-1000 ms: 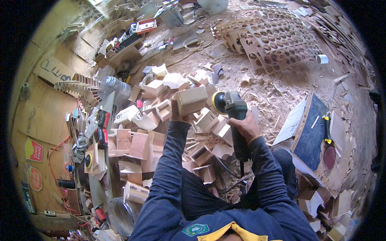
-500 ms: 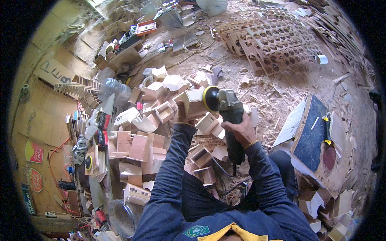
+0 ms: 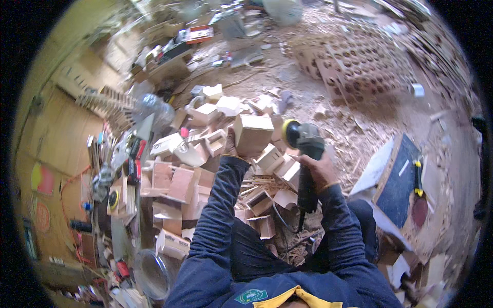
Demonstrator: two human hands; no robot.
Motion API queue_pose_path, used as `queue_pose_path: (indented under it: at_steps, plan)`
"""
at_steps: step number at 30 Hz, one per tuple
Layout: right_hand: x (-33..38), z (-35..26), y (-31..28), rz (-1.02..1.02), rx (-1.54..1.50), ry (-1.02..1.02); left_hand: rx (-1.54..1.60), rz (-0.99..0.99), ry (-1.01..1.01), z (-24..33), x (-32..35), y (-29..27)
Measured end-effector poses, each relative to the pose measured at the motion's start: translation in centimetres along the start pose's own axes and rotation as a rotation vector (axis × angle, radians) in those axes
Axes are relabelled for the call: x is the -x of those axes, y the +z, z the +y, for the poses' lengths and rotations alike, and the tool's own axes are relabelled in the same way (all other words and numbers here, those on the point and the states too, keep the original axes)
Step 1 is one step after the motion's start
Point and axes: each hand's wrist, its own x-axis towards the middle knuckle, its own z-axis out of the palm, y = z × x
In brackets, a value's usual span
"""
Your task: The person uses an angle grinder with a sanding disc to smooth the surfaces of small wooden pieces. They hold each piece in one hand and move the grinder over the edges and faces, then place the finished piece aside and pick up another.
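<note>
the right hand [image 3: 319, 169] is closed around the dark body of a power sander [image 3: 307, 154], fingers wrapped over its handle, whose grip runs down toward the lap. the sander's yellow round pad [image 3: 290, 132] faces left and sits right against the right side of a small wooden box [image 3: 253, 134].

the left hand [image 3: 229, 145] holds that box from below and from its left side; only a few fingers show past the blue sleeve [image 3: 220, 200], so the grip reads as closed on the box, though the palm is hidden. the box is held up in the air, in front of the chest, above a heap of other wooden boxes [image 3: 179, 179] spread on the floor.

just below the two hands more small box parts [image 3: 267, 205] lie between the knees. to the left of the heap, tools with red and black handles [image 3: 132, 159] lie among scraps, and a clear plastic bottle [image 3: 154, 108] rests further up. a round metal bowl [image 3: 151, 272] sits near the lower left. to the right, a dark board [image 3: 398, 179] lies on the sawdust floor [image 3: 359, 123], and well beyond it a wooden panel full of round holes [image 3: 359, 64] lies flat.
</note>
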Motion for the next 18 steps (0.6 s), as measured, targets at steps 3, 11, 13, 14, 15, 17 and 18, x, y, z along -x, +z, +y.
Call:
queue_pose_path:
  at_steps: [3,11,13,14,15,17,18]
  plan:
    - [-1.3,2.1,-0.1,-0.16,-0.339,-0.06,-0.516,-0.016,0.132,2.8,2.5,-1.4]
    - [-2.8,2.3,-1.6,-0.354,-0.488,0.371,-1.608,0.623,0.621,14.9,23.1,-10.5]
    - [-2.2,1.6,-1.7,-0.261,-0.484,0.37,-1.525,0.728,0.246,20.2,29.9,-13.6]
    - [-2.1,1.2,-1.6,-0.228,-0.411,0.338,-1.308,0.886,0.169,23.0,32.8,-14.9]
    - [-2.2,1.0,-1.5,-0.239,-0.369,0.327,-1.282,0.997,0.172,26.2,35.7,-16.2]
    - [-2.1,0.8,-1.1,-0.206,-0.329,0.289,-1.288,1.249,0.139,34.1,41.2,-18.5]
    - [-2.2,0.9,-1.0,-0.201,-0.378,0.318,-1.433,1.409,0.055,38.0,43.2,-19.4]
